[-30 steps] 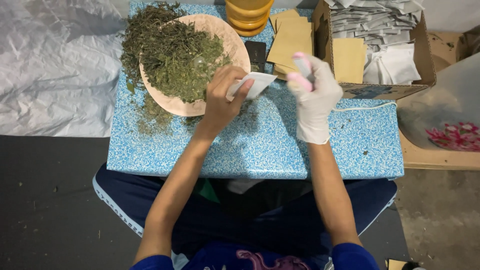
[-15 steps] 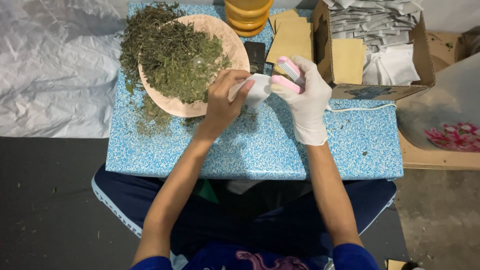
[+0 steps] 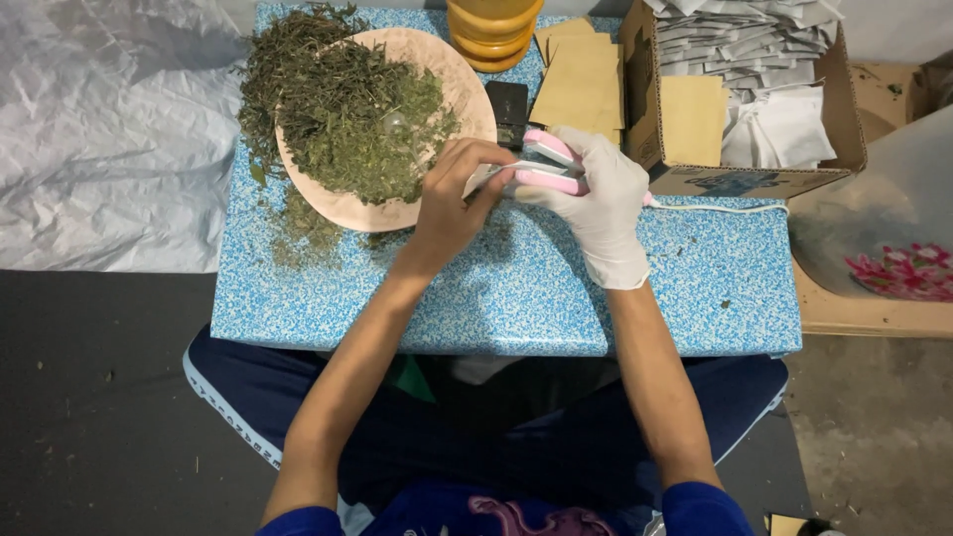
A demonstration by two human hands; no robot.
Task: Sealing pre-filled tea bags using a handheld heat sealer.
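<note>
Near the table's (image 3: 496, 298) far edge, the bare left hand (image 3: 452, 203) pinches a small white sachet (image 3: 483, 182). The gloved right hand (image 3: 596, 203) grips a pink sealer (image 3: 544, 167) clamped onto it, beside the plate of dried herbs (image 3: 357, 119).

Low blue-and-white speckled table (image 3: 516, 298). Directly on it: round pinkish plate (image 3: 467, 84) of dried green herbs left of the hands; flat brown paper envelopes (image 3: 581, 79) and open cardboard box (image 3: 745, 179) beyond the right hand (image 3: 596, 203).
</note>
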